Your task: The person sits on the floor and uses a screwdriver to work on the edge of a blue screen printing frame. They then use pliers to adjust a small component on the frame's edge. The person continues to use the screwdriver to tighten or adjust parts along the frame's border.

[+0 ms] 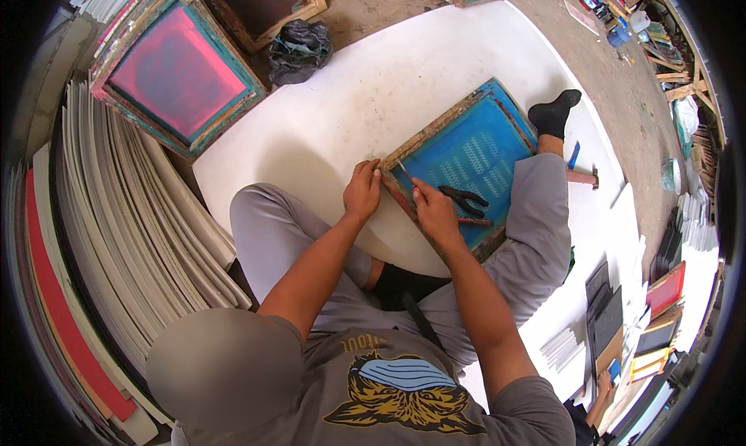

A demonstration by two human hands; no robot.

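Note:
A wooden screen-printing frame [483,104] with blue mesh lies tilted across the white board, between my legs. My left hand [363,191] grips its near left corner, fingers bent over the wood. In my right hand [436,213] is a thin, pointed tool [405,170], its tip by the inner edge of that same corner; the fist hides its handle. Black-handled pliers [465,200] rest on the mesh just right of my right hand. Below them lies a slim tool with a red handle [475,221].
To the right of my leg lie a hammer [584,177] and a blue-handled tool [574,155]. A pink screen frame [183,69] and a black plastic bag [299,51] stand at the far left. Stacked sheets [148,205] line the left side. Another person's hand [603,390] shows at lower right.

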